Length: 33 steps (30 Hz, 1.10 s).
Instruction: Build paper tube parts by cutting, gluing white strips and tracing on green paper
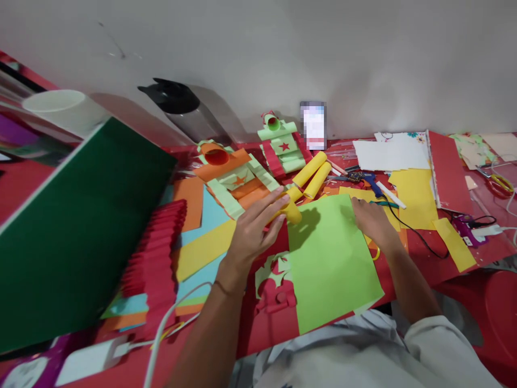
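My left hand (254,229) has its fingers and thumb around a yellow paper roll (294,212), which casts a shadow on the light green paper sheet (335,264). My right hand (374,222) is closed at the top right corner of that sheet, with its fingertips partly hidden. Beyond my left hand lie more yellow paper rolls (309,169). Behind them stand an orange-and-green paper figure (238,175) and a green-and-red one (284,145), each with a star on its front. Red and pale green cut-paper scraps (277,288) lie left of the sheet.
A dark green board (81,231) leans at the left beside pleated red paper (161,258). A phone (314,125) rests against the wall near a bottle (186,108). At the right are a blue glue gun (372,184), yellow paper (414,199), scissors (498,184) and cables.
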Each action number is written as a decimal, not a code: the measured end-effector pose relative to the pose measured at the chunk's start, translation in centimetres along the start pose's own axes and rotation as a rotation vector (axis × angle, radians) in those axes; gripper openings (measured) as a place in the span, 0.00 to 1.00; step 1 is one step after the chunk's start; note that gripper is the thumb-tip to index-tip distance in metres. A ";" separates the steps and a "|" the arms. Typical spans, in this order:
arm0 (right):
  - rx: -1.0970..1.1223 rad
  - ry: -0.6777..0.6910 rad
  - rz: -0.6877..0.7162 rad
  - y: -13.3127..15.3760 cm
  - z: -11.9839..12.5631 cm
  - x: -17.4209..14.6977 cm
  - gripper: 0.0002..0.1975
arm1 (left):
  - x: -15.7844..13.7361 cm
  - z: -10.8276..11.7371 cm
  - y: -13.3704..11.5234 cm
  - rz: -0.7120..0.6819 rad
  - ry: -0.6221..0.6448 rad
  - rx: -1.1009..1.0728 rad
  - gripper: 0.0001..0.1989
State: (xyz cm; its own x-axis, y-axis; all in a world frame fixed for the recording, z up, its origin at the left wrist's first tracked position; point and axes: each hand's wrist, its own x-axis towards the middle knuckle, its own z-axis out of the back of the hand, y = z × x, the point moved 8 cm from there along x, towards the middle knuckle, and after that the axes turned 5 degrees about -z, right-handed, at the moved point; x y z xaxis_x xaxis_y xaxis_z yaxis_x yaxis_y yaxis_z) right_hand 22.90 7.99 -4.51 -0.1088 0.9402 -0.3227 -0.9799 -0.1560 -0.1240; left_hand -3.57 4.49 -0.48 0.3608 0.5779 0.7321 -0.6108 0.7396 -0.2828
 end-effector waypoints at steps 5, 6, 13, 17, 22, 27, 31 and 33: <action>0.147 -0.084 -0.064 -1.2 1.8 0.1 0.19 | 0.1 0.0 0.0 -0.007 0.002 -0.008 0.24; 0.190 -0.123 -0.086 -1.8 2.3 0.2 0.18 | 0.1 0.0 -0.1 -0.011 0.000 -0.012 0.24; 0.334 -0.309 -0.055 -4.9 2.7 1.5 0.15 | 0.2 0.0 -0.1 -0.007 0.000 -0.018 0.25; 0.327 -0.291 -0.045 -5.5 2.2 1.7 0.16 | 0.0 -0.1 0.1 0.015 -0.001 -0.017 0.24; 0.204 -0.270 -0.092 -6.0 2.2 1.5 0.21 | 0.1 -0.1 0.0 0.010 -0.010 -0.031 0.25; 0.201 -0.237 -0.048 -6.2 1.7 1.5 0.23 | 0.4 -0.1 -0.4 0.001 -0.004 -0.043 0.26; 0.212 -0.226 -0.048 -5.9 1.6 1.7 0.23 | 0.5 -0.1 -0.5 -0.014 0.005 -0.036 0.25; 0.216 -0.219 -0.053 -5.5 1.7 1.8 0.22 | 0.5 -0.1 -0.4 -0.007 0.011 -0.027 0.24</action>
State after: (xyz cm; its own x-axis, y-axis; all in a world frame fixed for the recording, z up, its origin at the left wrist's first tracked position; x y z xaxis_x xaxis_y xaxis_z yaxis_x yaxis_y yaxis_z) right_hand 27.84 11.06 -2.83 -0.0669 0.9918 -0.1088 -0.9954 -0.0589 0.0750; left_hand -3.03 4.52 -0.07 0.3725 0.5762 0.7275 -0.5887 0.7527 -0.2947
